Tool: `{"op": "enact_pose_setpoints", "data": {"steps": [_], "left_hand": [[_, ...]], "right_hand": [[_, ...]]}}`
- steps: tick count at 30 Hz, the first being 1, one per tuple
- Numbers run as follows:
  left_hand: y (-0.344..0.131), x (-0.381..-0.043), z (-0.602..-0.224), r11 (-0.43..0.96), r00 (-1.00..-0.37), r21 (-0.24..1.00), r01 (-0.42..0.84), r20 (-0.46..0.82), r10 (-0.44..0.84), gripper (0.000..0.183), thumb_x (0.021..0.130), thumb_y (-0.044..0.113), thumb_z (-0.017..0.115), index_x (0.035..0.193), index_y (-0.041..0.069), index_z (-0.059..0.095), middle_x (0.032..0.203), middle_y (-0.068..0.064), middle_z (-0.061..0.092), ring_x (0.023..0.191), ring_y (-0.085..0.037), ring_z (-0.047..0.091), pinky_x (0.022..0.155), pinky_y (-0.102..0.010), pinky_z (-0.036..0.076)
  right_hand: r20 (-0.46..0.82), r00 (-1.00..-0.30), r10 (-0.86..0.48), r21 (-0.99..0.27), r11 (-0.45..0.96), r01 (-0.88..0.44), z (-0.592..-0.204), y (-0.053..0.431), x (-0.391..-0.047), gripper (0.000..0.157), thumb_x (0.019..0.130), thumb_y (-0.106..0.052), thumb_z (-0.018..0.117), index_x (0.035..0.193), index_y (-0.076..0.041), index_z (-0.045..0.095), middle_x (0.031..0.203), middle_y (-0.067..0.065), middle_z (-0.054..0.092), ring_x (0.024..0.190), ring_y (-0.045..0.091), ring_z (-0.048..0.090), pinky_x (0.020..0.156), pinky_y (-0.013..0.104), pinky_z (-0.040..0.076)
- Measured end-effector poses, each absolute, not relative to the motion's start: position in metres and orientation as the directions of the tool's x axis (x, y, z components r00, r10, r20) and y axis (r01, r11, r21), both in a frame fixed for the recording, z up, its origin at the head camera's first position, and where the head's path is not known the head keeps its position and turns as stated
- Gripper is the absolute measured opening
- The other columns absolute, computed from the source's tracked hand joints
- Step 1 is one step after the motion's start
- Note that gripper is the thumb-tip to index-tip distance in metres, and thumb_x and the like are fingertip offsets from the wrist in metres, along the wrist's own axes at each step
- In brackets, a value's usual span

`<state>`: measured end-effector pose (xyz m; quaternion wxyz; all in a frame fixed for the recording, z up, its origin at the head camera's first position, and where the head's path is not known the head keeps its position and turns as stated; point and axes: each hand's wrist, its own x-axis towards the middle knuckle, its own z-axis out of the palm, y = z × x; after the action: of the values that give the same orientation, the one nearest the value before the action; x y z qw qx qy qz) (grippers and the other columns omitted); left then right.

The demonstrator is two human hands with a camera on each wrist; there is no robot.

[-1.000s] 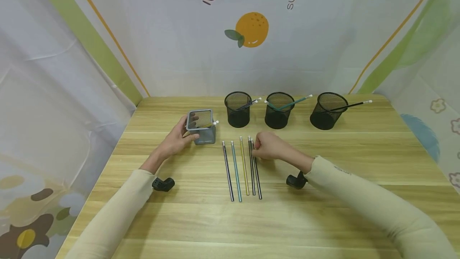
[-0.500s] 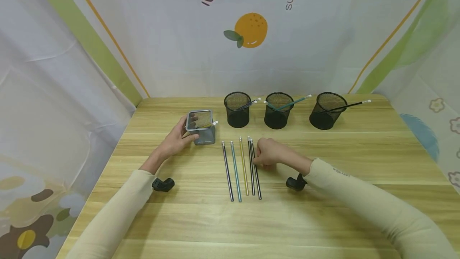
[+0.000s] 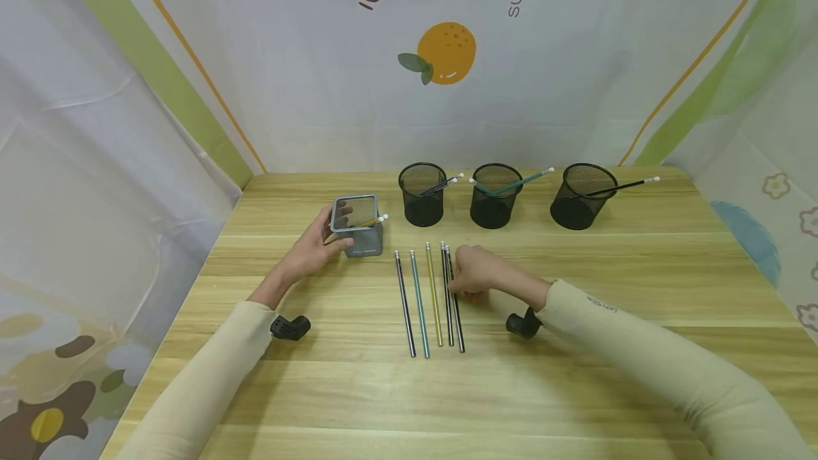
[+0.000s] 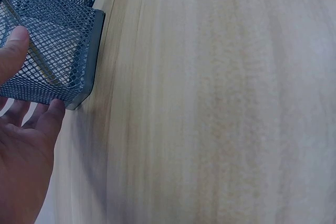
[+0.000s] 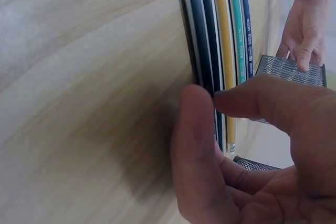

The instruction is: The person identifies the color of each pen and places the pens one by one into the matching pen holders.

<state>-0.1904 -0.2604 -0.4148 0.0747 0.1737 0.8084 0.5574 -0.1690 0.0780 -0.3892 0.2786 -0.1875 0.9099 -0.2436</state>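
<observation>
My left hand [image 3: 307, 250] holds a grey square mesh pencil cup [image 3: 366, 242] upright on the table. In the left wrist view, its thumb lies against the near mesh wall of the cup [image 4: 63, 45], with the fingers on another side. A yellow pencil leans inside. My right hand [image 3: 476, 272] pinches the rightmost black pencil [image 3: 457, 325] near its eraser end, thumb and index finger to either side in the right wrist view. Close beside it lies another black pencil [image 3: 449, 311], then a yellow pencil [image 3: 435, 297], a teal pencil [image 3: 419, 304] and a dark blue pencil [image 3: 405, 304].
Along the back stand three round black mesh cups: a left one [image 3: 423, 211] with dark pencils, a middle one [image 3: 491, 213] with teal pencils, and a right one [image 3: 571, 213] with a black pencil. The wooden table [image 3: 383, 403] meets a printed curtain [image 3: 307, 91] behind.
My right hand has moved slightly toward me along the black pencil. The left hand and the grey cup have stayed in place.
</observation>
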Motion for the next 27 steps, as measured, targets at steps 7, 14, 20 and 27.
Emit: {"op": "enact_pose_setpoints", "data": {"steps": [7, 14, 20, 27], "left_hand": [[-0.2601, -0.1905, -0.4150, 0.321, -0.928, 0.927, 0.195, 0.069, 0.366, 0.073, 0.101, -0.001, 0.061, 0.159, 0.003, 0.019, 0.160, -0.021, 0.029, 0.148, -0.040, 0.023, 0.120, -0.055, 0.018], [-0.2597, -0.1907, -0.4148, 0.324, -0.928, 0.927, 0.190, 0.062, 0.367, 0.073, 0.101, -0.001, 0.061, 0.160, 0.004, 0.018, 0.160, -0.021, 0.029, 0.148, -0.040, 0.023, 0.120, -0.055, 0.019], [-0.2594, -0.1905, -0.4133, 0.322, -0.929, 0.927, 0.191, 0.066, 0.364, 0.073, 0.101, -0.002, 0.061, 0.160, 0.002, 0.018, 0.160, -0.022, 0.029, 0.147, -0.041, 0.023, 0.120, -0.055, 0.019], [-0.2589, -0.1901, -0.4136, 0.329, -0.931, 0.925, 0.190, 0.063, 0.360, 0.073, 0.100, -0.002, 0.061, 0.159, 0.003, 0.019, 0.160, -0.021, 0.029, 0.147, -0.040, 0.024, 0.120, -0.054, 0.019]], "right_hand": [[-0.418, -0.776, -0.472, -0.568, 0.802, -0.182, -0.3898, 0.0790, -0.1690, 0.043, 0.092, -0.007, 0.068, 0.051, -0.008, 0.055, 0.054, 0.009, 0.065, 0.050, 0.022, 0.068, 0.052, 0.028, 0.058], [-0.432, -0.774, -0.462, -0.561, 0.810, -0.171, -0.3890, 0.0784, -0.1697, 0.043, 0.093, -0.008, 0.068, 0.052, -0.009, 0.055, 0.054, 0.009, 0.065, 0.050, 0.022, 0.068, 0.052, 0.028, 0.058], [-0.424, -0.780, -0.461, -0.543, 0.819, -0.188, -0.3886, 0.0762, -0.1707, 0.039, 0.092, -0.006, 0.068, 0.054, -0.006, 0.057, 0.054, 0.009, 0.064, 0.048, 0.021, 0.067, 0.050, 0.028, 0.058], [-0.436, -0.786, -0.439, -0.504, 0.842, -0.191, -0.3899, 0.0733, -0.1734, 0.016, 0.086, -0.003, 0.069, 0.074, 0.000, 0.058, 0.054, 0.008, 0.064, 0.048, 0.021, 0.066, 0.048, 0.024, 0.055]]}}
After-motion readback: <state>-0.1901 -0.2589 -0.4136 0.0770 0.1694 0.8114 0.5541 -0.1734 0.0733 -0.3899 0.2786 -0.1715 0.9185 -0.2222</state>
